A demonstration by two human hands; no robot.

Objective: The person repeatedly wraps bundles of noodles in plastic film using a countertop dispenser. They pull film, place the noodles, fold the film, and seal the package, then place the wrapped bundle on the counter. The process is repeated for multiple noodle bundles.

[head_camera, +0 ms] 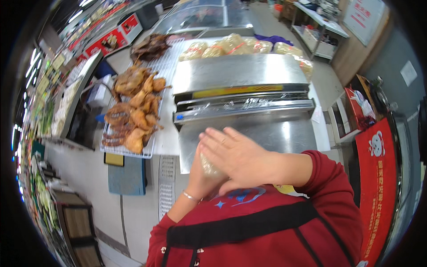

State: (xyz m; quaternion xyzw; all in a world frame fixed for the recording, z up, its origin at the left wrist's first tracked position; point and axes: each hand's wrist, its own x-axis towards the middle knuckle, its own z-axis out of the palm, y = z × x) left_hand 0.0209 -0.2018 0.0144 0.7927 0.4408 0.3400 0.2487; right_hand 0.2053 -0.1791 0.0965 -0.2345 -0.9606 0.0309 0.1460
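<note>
Between my two hands, close to my chest, is a pale package in clear plastic film (210, 167). My left hand (196, 178), a bracelet at its wrist, holds it from the left and below. My right hand (235, 155) lies across its upper right side with fingers nearly straight, hiding much of it. Just beyond my hands stands a stainless steel film-wrapping machine (243, 71), with bits of clear film (257, 101) along its bars. Its bare metal plate (267, 133) faces me. Behind it sit several similar film-wrapped packages (235, 45), some with red tape.
On the left, a white wire rack (165, 71) carries browned roast poultry (133, 115) and a darker roasted bird (150, 48). Below the rack is a blue stool (126, 177). A red banner (377, 187) stands at right; a glass-topped display case (203, 16) is at the back.
</note>
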